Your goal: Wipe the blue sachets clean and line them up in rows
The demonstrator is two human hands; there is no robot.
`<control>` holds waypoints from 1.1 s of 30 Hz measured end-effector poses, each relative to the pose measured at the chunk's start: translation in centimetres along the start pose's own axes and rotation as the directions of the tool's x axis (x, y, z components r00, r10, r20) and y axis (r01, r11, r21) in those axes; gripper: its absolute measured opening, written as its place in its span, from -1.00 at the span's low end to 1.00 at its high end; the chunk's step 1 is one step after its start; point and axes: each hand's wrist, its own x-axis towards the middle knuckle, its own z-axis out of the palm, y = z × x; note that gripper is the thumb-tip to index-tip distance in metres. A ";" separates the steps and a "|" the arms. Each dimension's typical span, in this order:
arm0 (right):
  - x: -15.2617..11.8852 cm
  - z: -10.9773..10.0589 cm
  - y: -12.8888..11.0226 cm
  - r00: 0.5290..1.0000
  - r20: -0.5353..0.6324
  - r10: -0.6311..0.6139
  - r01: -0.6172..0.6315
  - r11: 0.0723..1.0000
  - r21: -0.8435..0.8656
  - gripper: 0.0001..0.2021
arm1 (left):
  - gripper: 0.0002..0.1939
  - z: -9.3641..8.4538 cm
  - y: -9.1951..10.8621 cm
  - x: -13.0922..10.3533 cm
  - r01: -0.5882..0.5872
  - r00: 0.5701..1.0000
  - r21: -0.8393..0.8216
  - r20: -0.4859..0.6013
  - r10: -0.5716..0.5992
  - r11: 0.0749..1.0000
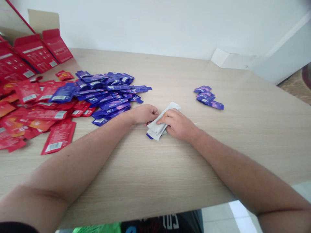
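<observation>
The wide wooden table (136,181) bears everything, its bare front strip giving both forearms room. Next in size come the red cartons (36,53) standing at the back left, well apart from the hands. The spread of red pouches (46,113) lies before them, one loose pouch close by the left forearm. Smaller, yet nearer, the heap of blue pouches (107,97) sits just beyond that forearm and crowds any leftward move; its slick-looking pouches would probably slide if brushed. A white block (235,60) rests against the wall at the back right, out of the way. The left hand (145,114) has its fingers curled in at the left edge of the white folded bundle (157,127); whether they pinch it I cannot tell. The right hand (178,124) has hold of that bundle, fingers closed over its upper face from the right. It lies at the middle of the table, between the hands, and looks light, thin and floppy, its layers apt to slip apart, so a flat pinch across all of them should suit best. A small blue cluster (206,97) lies beyond the right hand, apart from it. Smallest, a blue corner (149,136) pokes out beneath the bundle.
</observation>
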 end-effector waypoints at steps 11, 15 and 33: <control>0.0 -0.2 -0.1 1.000 0.013 -0.013 0.013 1.000 -0.001 -0.64 | -0.91 0.1 -0.2 0.1 0.006 1.000 -0.008 -0.005 -0.006 1.000; 0.1 0.0 -0.5 0.999 0.013 -0.044 0.044 0.999 -0.001 -0.66 | -0.88 0.0 0.2 -0.2 0.003 1.000 -0.005 0.006 -0.003 1.000; 0.2 0.2 -0.4 1.000 -0.026 0.010 -0.010 1.000 0.004 -0.65 | -0.88 0.0 0.6 -0.6 0.002 1.000 0.006 0.002 -0.002 1.000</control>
